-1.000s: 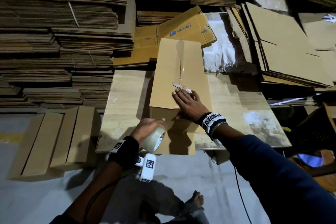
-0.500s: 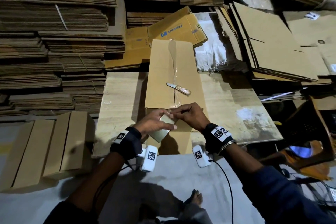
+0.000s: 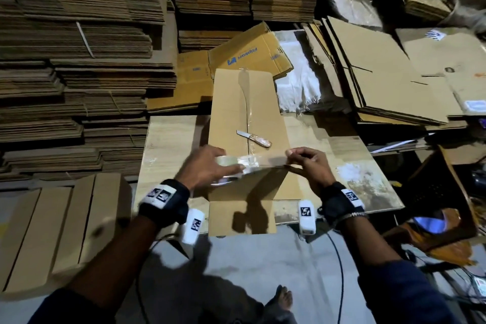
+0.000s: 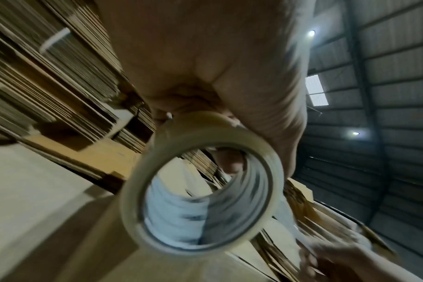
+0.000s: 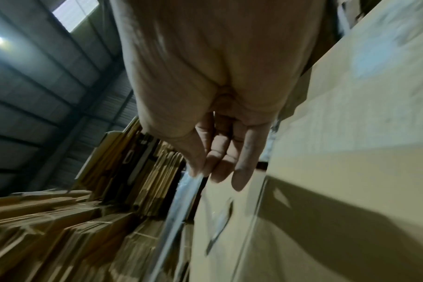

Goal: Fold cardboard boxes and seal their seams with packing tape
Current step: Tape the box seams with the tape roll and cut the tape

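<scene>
Tape strip stretched across near end of box (image 3: 247, 102), box lying along the worktop (image 3: 168, 139) middle.
Head view: left hand (image 3: 207, 168) grip wrapped round tape roll (image 3: 227, 163), right hand (image 3: 306, 163) pinching the free end; knife (image 3: 253, 137) on box top beside taped centre seam. Left wrist view only: roll's hollow core (image 4: 203, 202). Right wrist view only: thumb and forefinger (image 5: 207, 162) clamped on the strip (image 5: 181, 198). Both wrist views are blurred.

One box (image 3: 247, 102) on the tabletop (image 3: 168, 144), one knife (image 3: 254, 138) at 12 o'clock, one tape roll (image 3: 228, 166), two hands.
</scene>
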Action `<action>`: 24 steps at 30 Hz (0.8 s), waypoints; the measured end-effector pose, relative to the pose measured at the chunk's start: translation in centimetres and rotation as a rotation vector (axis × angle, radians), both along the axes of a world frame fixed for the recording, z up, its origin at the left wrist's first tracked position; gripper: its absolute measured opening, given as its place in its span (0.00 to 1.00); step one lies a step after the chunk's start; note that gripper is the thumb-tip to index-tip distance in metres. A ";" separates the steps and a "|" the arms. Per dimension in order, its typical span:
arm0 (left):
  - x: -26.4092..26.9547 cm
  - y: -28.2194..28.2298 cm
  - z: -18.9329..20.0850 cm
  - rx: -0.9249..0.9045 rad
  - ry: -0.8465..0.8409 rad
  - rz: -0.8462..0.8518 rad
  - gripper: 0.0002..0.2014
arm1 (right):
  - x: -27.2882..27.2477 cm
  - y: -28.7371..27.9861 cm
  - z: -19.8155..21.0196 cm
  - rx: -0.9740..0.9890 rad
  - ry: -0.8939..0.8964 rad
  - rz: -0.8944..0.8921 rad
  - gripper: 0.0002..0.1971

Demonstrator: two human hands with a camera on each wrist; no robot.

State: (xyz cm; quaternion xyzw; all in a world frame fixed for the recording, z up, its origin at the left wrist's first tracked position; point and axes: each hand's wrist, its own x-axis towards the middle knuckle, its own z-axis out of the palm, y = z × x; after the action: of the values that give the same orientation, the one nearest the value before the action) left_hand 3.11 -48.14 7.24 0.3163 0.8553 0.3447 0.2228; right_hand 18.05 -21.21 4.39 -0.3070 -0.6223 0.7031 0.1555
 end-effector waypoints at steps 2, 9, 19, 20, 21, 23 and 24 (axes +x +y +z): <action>-2.2 -1.6 0.0 -0.101 0.140 0.026 0.44 | 1.0 2.3 -0.8 -0.023 -0.031 -0.076 0.04; -8.7 -5.9 -2.0 -0.153 0.174 0.080 0.39 | 2.2 3.7 -3.8 -0.068 -0.126 -0.174 0.06; -11.0 -4.7 -5.3 -0.127 0.036 0.108 0.35 | 0.8 2.8 -6.1 -0.143 -0.191 -0.227 0.07; -10.8 -4.6 -5.9 -0.137 0.013 0.111 0.35 | 0.7 2.4 -6.3 -0.165 -0.195 -0.241 0.05; -10.6 -4.5 -6.7 -0.140 -0.011 0.118 0.34 | 0.5 1.9 -6.4 -0.189 -0.201 -0.259 0.04; -10.2 -4.4 -8.4 -0.100 -0.058 0.150 0.35 | 0.1 1.2 -6.7 -0.216 -0.221 -0.299 0.04; -10.0 -4.3 -9.1 -0.071 -0.067 0.158 0.37 | -0.2 1.0 -7.0 -0.211 -0.232 -0.320 0.05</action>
State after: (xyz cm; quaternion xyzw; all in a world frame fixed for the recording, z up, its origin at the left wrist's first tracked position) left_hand -6.85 -52.48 -1.81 0.2282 0.8813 0.3411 0.2344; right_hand 17.82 -20.26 -2.62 -0.4953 -0.5024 0.6906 0.1594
